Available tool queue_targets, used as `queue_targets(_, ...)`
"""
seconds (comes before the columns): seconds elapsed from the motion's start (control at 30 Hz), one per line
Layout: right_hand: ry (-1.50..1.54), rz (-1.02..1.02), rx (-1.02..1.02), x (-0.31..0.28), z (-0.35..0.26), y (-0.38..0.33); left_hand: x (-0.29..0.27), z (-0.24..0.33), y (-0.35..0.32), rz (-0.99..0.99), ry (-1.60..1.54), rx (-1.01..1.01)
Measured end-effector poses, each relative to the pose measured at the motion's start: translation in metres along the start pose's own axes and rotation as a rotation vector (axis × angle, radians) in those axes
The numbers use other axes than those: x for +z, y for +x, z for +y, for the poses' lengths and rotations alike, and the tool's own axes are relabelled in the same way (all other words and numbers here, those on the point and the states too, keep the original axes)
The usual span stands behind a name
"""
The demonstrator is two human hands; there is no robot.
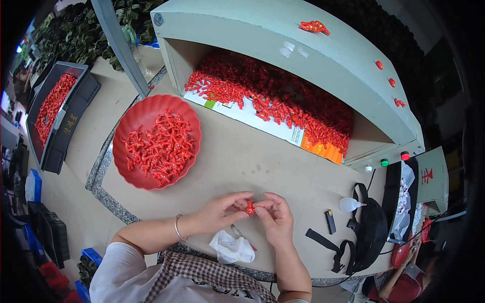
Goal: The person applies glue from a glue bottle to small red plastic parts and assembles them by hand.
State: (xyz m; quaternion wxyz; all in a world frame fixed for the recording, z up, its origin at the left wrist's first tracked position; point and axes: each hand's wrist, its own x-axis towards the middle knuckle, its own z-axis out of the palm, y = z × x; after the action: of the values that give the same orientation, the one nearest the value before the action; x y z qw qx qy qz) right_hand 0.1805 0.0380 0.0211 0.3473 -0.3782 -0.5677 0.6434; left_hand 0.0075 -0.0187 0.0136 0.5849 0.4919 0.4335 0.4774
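Tan tabletop [242, 161]: your left hand [220, 212] and right hand [275, 217] pinch one small red piece [249, 207] between fingertips, above the white cloth [231, 248]. Red bowl [132, 121] of pieces sits left, grey hood [323, 65] behind, black bag [371, 232] right.

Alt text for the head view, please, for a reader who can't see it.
Both hands, left hand and right hand, pinch one small red branched piece between their fingertips above a tan table. A red dish of like pieces sits at left, and a grey open-fronted cabinet heaped with more stands behind.
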Motion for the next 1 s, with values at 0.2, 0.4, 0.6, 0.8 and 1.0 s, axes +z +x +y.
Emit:
queue_targets(0.2, -0.013, 0.017, -0.023, 0.003, -0.002, -0.003, 0.006, 0.011, -0.002, 0.014, 0.195, 0.062)
queue_targets(0.4, -0.219, 0.236, -0.145, -0.033, -0.027, -0.018, 0.005, 0.007, -0.003, 0.045, 0.224, 0.057)
queue_targets(0.6, -0.283, 0.648, -0.332, -0.100, -0.040, -0.056, 0.006, 0.002, 0.000, 0.002, 0.251, 0.035)
queue_targets(0.8, -0.478, 1.022, -0.251, -0.162, -0.009, -0.058, 0.006, -0.006, -0.001, 0.029, -0.075, -0.051)
queue_targets(1.0, -0.713, 0.915, -0.146, -0.207, 0.023, -0.026, 0.004, -0.005, 0.004, 0.015, -0.347, -0.208)
